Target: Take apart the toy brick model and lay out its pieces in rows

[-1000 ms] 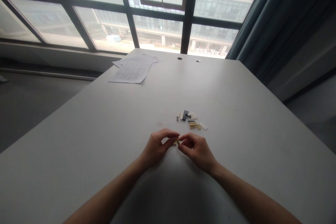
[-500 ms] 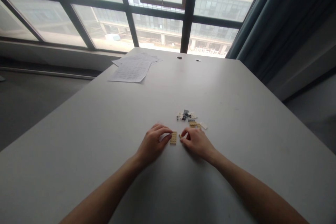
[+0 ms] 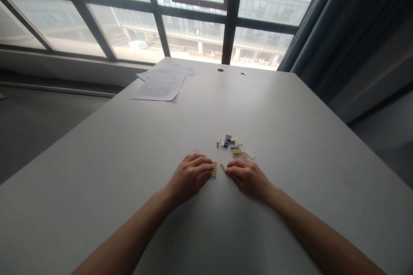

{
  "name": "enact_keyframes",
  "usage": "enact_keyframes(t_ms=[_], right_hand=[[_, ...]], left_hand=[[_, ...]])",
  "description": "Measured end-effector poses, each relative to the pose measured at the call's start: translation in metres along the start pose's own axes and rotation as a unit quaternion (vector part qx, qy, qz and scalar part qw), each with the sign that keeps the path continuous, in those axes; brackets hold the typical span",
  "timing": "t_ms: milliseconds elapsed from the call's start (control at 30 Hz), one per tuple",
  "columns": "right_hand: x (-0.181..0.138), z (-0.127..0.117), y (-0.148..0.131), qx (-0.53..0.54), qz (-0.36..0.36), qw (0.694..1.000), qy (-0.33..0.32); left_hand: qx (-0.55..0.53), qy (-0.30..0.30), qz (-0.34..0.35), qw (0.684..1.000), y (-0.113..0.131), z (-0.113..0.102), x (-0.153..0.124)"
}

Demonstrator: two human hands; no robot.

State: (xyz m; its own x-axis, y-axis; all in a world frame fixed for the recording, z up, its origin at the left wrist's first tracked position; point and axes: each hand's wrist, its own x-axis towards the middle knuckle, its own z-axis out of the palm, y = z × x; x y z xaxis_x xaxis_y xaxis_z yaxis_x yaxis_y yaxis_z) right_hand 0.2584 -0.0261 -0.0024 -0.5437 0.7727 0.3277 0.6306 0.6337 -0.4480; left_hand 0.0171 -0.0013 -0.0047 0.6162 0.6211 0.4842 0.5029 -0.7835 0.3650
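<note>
- With left hand (image 3: 189, 176), partly covers tan studded plate (image 3: 214, 169) on desk (image 3: 155, 142); cannot tell grip's closure.
- With right hand (image 3: 251, 178), pinches narrow tan strip (image 3: 222, 166) beside plate.
- Faces loose pieces (image 3: 227, 139) just beyond, papers (image 3: 161, 84) farther off.

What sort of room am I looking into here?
Probably an office or meeting room: there's a large plain white table, sheets of paper at its far left, and a wide, dark-framed window behind.
</note>
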Motion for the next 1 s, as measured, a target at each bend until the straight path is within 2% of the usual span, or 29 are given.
enact_keyframes(t_ms=[133, 333, 800, 867, 1000], right_hand=[[0.002, 0.006, -0.003, -0.030, -0.024, 0.999, 0.008], [0.011, 0.016, -0.014, -0.074, -0.018, 0.997, 0.021], [0.012, 0.018, -0.016, -0.055, -0.005, 0.998, 0.032], [0.012, 0.013, -0.011, -0.051, 0.017, 0.997, 0.063], [0.011, -0.002, 0.012, -0.075, 0.129, 0.978, 0.148]], left_hand=[[0.006, -0.019, 0.032, 0.999, 0.001, 0.001, -0.001], [0.016, -0.032, 0.036, 0.999, 0.002, 0.001, -0.002], [0.019, -0.019, 0.040, 0.999, 0.003, 0.001, -0.001], [0.031, 0.005, 0.039, 0.999, 0.003, 0.000, -0.002], [0.048, 0.075, 0.032, 0.996, 0.002, -0.001, -0.002]])
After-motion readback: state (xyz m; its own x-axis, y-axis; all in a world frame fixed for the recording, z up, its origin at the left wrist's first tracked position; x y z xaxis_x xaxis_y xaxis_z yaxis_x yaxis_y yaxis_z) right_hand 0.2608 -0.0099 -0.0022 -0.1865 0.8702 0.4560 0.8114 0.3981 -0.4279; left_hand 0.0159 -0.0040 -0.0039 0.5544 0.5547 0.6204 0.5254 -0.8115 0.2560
